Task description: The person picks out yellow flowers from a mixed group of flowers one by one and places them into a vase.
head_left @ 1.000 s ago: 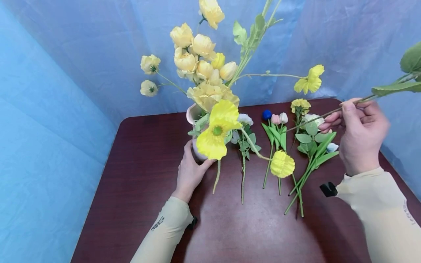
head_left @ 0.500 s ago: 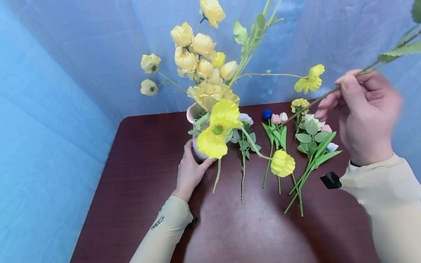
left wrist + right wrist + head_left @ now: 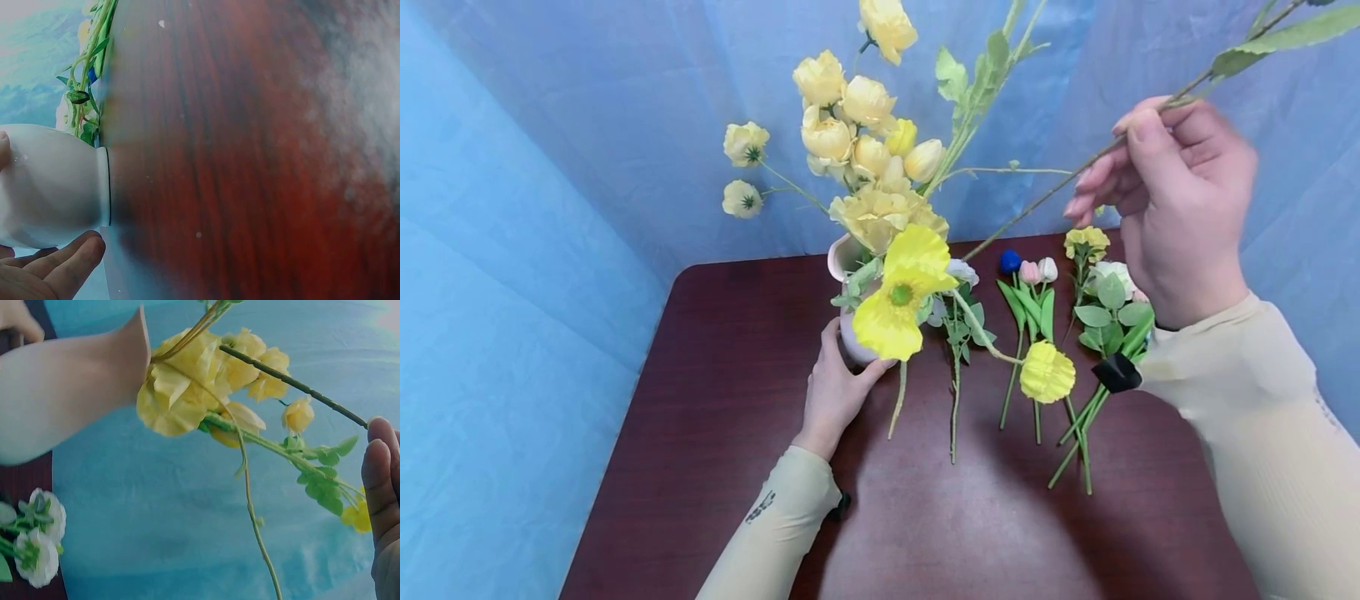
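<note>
My left hand (image 3: 837,392) grips the low part of a white vase (image 3: 50,187), thumb on one side and fingers on the other. Yellow artificial flowers (image 3: 883,208) fill the vase, and a bright yellow poppy (image 3: 891,321) droops over its front. Up at the right, my right hand (image 3: 1187,192) pinches a long brown-green flower stem (image 3: 1037,198) between thumb and fingers. Green leaves (image 3: 1285,40) grow on the stem's upper part; its head is out of the picture. In the right wrist view the stem's bare end overlaps the yellow blooms beside the vase mouth (image 3: 145,356).
On the dark red table (image 3: 715,400), right of the vase, lie a pale rose stem (image 3: 955,400), small tulips (image 3: 1030,292) in blue, pink and white, a yellow carnation (image 3: 1086,242) and a white rose (image 3: 1111,279). Blue curtains (image 3: 625,125) hang behind and at the left.
My right hand rises and swings left, bringing the stem's lower end from over the tulips to near the vase's flowers. The left hand stays on the vase.
</note>
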The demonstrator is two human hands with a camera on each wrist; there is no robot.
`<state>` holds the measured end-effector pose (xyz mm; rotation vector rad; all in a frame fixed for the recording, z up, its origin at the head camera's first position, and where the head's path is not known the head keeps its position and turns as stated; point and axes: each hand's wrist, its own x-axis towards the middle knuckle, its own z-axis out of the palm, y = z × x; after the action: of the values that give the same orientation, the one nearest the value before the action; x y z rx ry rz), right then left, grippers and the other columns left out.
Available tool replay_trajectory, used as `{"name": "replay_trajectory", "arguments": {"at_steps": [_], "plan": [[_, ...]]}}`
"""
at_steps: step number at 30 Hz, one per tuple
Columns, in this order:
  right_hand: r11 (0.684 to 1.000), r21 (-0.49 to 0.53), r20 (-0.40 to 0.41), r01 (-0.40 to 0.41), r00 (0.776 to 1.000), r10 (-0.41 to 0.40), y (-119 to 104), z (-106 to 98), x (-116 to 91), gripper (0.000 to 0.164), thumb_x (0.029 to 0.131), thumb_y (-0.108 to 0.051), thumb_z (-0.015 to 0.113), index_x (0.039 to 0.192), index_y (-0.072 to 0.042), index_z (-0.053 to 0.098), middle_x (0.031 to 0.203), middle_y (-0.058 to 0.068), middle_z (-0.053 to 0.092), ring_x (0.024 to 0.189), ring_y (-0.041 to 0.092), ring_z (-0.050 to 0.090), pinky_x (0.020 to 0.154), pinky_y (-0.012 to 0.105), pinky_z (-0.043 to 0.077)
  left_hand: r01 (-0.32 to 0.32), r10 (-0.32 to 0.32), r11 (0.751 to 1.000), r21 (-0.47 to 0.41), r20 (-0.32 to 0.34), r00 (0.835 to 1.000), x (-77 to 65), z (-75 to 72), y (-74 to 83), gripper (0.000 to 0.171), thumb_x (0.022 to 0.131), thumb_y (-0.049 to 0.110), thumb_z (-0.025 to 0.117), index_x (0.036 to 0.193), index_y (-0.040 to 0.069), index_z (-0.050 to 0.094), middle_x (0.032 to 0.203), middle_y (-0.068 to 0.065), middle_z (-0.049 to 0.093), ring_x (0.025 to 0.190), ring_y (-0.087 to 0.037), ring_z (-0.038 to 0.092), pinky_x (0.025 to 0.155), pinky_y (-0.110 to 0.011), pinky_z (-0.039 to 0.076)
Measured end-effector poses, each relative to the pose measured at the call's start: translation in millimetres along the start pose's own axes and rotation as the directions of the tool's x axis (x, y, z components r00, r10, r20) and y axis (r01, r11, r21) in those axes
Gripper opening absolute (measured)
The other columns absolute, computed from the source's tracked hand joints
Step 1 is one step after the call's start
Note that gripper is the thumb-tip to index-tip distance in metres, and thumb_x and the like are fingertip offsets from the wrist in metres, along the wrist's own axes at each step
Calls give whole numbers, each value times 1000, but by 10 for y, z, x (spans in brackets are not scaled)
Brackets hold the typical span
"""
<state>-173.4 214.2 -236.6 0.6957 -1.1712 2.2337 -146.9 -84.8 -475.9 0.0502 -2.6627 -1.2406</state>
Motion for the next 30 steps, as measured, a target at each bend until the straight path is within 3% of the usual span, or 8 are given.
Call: {"name": "replay_trajectory", "arguments": {"at_steps": [8,15,18,23,30], "plan": [[999,26,4,-41,999,41,78,94,92,23,95,0,57,96,21,47,67,35,60,51,39,61,48,44,55,-10,10,1000,-6,-2,1000,0,-3,-6,95,70,76,64,145,40,21,134,2,49,108,-27,57,84,-51,50],[997,-80,22,6,1000,-4,153,179,122,22,97,-6,56,97,16,53,71,31,63,56,39,63,53,44,56,-14,14,1000,7,-5,1000,-6,-1,-2,95,70,78,63,146,41,19,134,3,49,108,-23,57,84,-51,50],[995,-101,41,-9,999,13,186,239,130,21,98,-6,56,96,15,54,73,31,64,59,40,63,56,45,57,-19,19,1000,1,-11,1000,-5,0,4,94,70,77,63,146,41,20,133,3,50,107,-24,57,83,-51,50],[991,-117,149,-60,986,78,270,358,84,20,99,-5,53,100,15,55,82,32,66,69,42,65,64,46,58,-19,19,1000,-4,-12,1000,-3,3,2,94,70,77,63,145,42,19,134,3,50,108,-25,57,84,-51,50],[978,-160,272,-132,947,172,375,520,-13,19,99,-5,52,102,13,54,87,32,65,76,45,64,70,49,57,-29,29,1000,-4,-13,1000,-14,4,-2,94,70,76,63,146,40,20,132,1,51,105,-26,58,82,-51,50]]}}
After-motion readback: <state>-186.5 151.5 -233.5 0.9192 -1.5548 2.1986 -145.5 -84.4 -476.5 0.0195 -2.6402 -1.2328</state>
